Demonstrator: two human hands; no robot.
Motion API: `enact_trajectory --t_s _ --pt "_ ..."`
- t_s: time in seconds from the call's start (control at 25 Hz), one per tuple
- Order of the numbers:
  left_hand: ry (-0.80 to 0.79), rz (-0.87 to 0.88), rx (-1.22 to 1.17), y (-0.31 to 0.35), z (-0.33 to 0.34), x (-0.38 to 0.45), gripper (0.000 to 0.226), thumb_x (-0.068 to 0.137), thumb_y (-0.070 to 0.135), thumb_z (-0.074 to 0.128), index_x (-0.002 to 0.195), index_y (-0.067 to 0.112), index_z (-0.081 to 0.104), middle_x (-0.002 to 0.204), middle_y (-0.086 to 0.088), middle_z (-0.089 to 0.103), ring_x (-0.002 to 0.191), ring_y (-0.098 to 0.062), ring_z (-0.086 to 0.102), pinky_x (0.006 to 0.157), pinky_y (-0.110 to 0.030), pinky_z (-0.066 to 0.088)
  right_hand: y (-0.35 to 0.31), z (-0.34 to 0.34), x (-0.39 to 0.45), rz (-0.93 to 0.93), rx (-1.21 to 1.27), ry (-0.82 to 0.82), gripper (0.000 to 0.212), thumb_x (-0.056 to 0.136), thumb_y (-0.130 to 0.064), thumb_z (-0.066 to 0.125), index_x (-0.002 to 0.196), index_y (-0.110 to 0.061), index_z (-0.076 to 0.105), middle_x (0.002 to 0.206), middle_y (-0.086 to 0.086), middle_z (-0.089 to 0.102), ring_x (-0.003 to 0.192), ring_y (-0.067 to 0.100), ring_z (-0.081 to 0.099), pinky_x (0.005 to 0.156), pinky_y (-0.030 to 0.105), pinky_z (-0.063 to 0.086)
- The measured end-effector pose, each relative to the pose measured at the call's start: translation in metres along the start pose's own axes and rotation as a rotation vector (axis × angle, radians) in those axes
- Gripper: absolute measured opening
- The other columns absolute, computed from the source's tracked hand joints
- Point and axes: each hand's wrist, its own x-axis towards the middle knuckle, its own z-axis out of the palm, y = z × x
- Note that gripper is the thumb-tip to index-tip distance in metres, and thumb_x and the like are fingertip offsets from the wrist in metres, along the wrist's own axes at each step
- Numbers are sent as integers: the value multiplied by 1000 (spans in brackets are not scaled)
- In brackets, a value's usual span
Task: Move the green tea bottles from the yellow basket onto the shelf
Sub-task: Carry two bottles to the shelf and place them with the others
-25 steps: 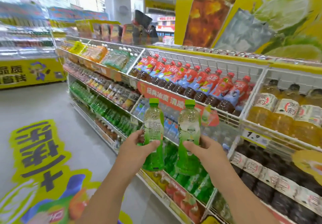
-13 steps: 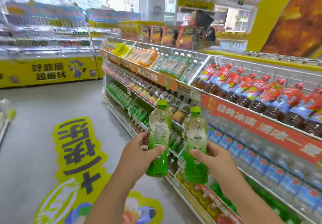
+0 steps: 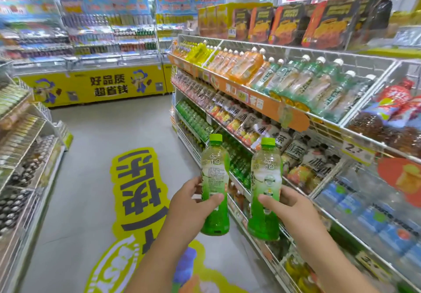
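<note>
A person's left hand (image 3: 189,203) and right hand (image 3: 289,203) each grip an upright green tea bottle (image 3: 214,188) by the middle, carried chest-high beside the shelf (image 3: 241,185), seemingly seeking its matching row

Legible: yellow freezer front (image 3: 95,87) reads 好品质 / 超省钱; both green tea bottles (image 3: 215,174) labelled 绿茶; shelf price tag (image 3: 355,150) reads 2.2; dark-labelled shelf bottles (image 3: 293,153) show 小茶; other labels too blurred.
</note>
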Motion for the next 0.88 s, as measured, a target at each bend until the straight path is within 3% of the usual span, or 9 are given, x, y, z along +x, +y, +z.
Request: enact_trajectory --t_s 0.16,0.32,0.48,0.56,0.72,0.88 --pt "-24 -36 1 -4 -11 83 42 84 23 82 121 35 66 109 15 70 82 -9 76 67 -22 54 1 28 71 42 7 17 23 89 -15 77 111 -22 74 98 -7 79 89 11 75 77 29 60" --pt "-143 -51 -6 -18 -15 177 41 84 18 82 119 34 66 104 16 71 84 -9 75 68 -21 54 7 58 135 55 13 94 22 90 -18 76 111 -24 74 97 -8 79 87 10 74 67 18 57" --pt "-336 -20 -3 -33 -14 277 33 84 16 81 108 36 69 94 26 75 84 0 73 67 -19 54 20 93 187 84 24 275 23 90 -18 77 111 -25 73 98 -10 79 86 8 74 63 15 54" --pt "-448 -15 -13 -36 -10 321 30 85 12 80 105 32 69 95 23 76 83 3 72 65 -16 54 22 108 208 97 41 382 23 89 -16 77 109 -26 73 96 -11 79 84 6 74 62 14 54" --pt "-638 -28 -1 -41 10 380 42 84 12 82 121 25 67 103 10 78 91 -4 74 71 -21 56 32 123 232 147 78 607 21 88 -14 78 106 -23 74 95 -8 79 85 7 74 66 19 56" --pt "-788 -62 9 -56 46 415 47 84 16 82 127 25 65 116 7 75 95 -6 75 65 -17 57 52 113 248 213 102 723 25 87 -16 79 108 -27 73 93 -11 79 77 6 74 60 14 52"
